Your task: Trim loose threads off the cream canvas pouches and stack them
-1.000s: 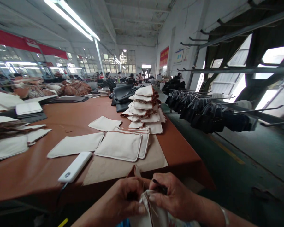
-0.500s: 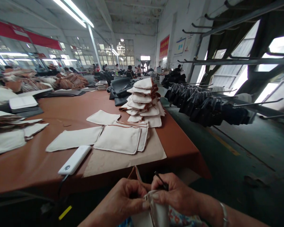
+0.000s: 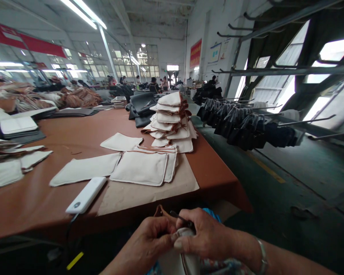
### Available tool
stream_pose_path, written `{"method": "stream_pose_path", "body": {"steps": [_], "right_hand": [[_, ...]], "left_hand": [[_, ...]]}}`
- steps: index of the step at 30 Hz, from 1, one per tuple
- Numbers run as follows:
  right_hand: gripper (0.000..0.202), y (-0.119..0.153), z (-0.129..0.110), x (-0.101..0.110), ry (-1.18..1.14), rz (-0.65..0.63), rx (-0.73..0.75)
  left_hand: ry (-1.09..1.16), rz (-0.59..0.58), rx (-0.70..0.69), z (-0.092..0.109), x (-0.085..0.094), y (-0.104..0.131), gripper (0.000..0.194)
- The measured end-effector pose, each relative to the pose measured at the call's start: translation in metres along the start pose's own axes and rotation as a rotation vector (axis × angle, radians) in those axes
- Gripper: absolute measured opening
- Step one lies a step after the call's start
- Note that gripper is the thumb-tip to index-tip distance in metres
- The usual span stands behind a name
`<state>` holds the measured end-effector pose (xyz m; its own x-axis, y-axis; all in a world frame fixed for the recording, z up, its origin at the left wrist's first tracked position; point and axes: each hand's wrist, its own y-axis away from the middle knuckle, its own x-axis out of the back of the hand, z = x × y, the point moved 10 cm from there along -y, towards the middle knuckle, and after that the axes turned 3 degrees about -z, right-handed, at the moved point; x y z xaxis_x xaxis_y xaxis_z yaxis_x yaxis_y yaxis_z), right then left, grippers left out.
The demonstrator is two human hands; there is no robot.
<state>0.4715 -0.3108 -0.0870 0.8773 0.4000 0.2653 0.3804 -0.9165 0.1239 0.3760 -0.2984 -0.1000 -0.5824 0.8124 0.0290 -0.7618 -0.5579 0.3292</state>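
Note:
In my lap, below the table edge, I hold a cream fabric pouch piece (image 3: 170, 261) with a brown leather edge (image 3: 159, 211) showing past my fingers. My left hand (image 3: 153, 238) is closed, pinching the seam of the piece between thumb and fingers. Against the same seam presses the thumb of my right hand (image 3: 209, 236), also closed. A slim dark tool (image 3: 180, 217) is gripped in that hand, its thin end pointing to the upper left; its exact kind is hidden by the fingers. The two hands nearly touch.
On the brown-covered table (image 3: 83, 133) lie flat cream pouches (image 3: 140, 168), a tall pouch stack (image 3: 169, 114), black leather pieces (image 3: 141, 107) and a white power bank (image 3: 86, 195) with a cable. Dark bags (image 3: 235, 124) hang on a rack at right. People sit far back.
My right hand has moved slightly left and rolled inward, bringing the dark tool flatter and its thin end further left. The view has shifted a little to the right.

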Motion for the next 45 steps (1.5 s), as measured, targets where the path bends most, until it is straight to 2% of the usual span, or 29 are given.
{"method": "stream_pose_path", "body": {"steps": [4, 7, 11, 14, 17, 20, 22, 26, 28, 31, 33, 35, 39, 41, 45], "right_hand": [[0.01, -0.002, 0.008, 0.001, -0.024, 0.054, -0.05], [0.007, -0.002, 0.014, 0.003, -0.038, 0.113, -0.062], [0.008, 0.001, 0.017, 0.007, -0.031, 0.225, -0.015], [0.009, 0.004, 0.009, 0.009, 0.015, 0.277, 0.088], [0.011, 0.01, -0.008, 0.01, 0.037, 0.271, 0.275], [0.011, 0.02, -0.027, 0.007, 0.103, 0.215, 0.524], [0.014, 0.028, -0.032, 0.005, 0.178, 0.18, 0.641], [0.014, 0.034, -0.026, 0.004, 0.325, 0.171, 0.706], [0.014, 0.035, -0.022, 0.001, 0.408, 0.163, 0.716], [0.016, 0.037, -0.018, -0.007, 0.541, 0.134, 0.712], [0.016, 0.041, -0.021, -0.007, 0.521, 0.129, 0.733], [0.018, 0.042, -0.02, 0.004, 0.349, 0.137, 0.673], [0.04, 0.024, 0.009, 0.025, -0.084, 0.095, 0.226], [0.048, 0.019, 0.012, 0.024, -0.144, 0.011, 0.106], [0.053, 0.011, 0.006, 0.014, -0.157, -0.17, 0.017]], "left_hand": [[-0.099, 0.033, -0.003, -0.002, 0.004, 0.0, 0.036], [-0.141, 0.055, 0.03, -0.007, 0.005, -0.002, 0.04], [-0.21, 0.054, 0.055, -0.007, -0.002, -0.007, 0.033], [-0.244, 0.09, 0.068, -0.012, -0.003, -0.01, 0.028], [-0.234, 0.144, 0.09, -0.024, 0.001, -0.009, 0.028], [-0.033, 0.146, 0.116, -0.037, 0.001, -0.004, 0.033], [0.148, 0.162, 0.109, -0.038, 0.001, 0.0, 0.041], [0.329, 0.107, 0.099, -0.037, -0.007, 0.0, 0.054], [0.299, 0.051, 0.116, -0.041, -0.013, -0.004, 0.056], [0.182, 0.034, 0.133, -0.048, -0.013, -0.01, 0.058], [0.113, 0.041, 0.125, -0.047, -0.011, -0.009, 0.057], [0.063, 0.053, 0.105, -0.041, -0.009, -0.006, 0.055], [-0.028, 0.059, 0.085, -0.023, -0.006, 0.0, 0.055], [-0.079, 0.038, 0.061, -0.014, -0.006, 0.001, 0.054], [-0.092, -0.015, -0.003, -0.002, -0.008, 0.003, 0.05]]}}
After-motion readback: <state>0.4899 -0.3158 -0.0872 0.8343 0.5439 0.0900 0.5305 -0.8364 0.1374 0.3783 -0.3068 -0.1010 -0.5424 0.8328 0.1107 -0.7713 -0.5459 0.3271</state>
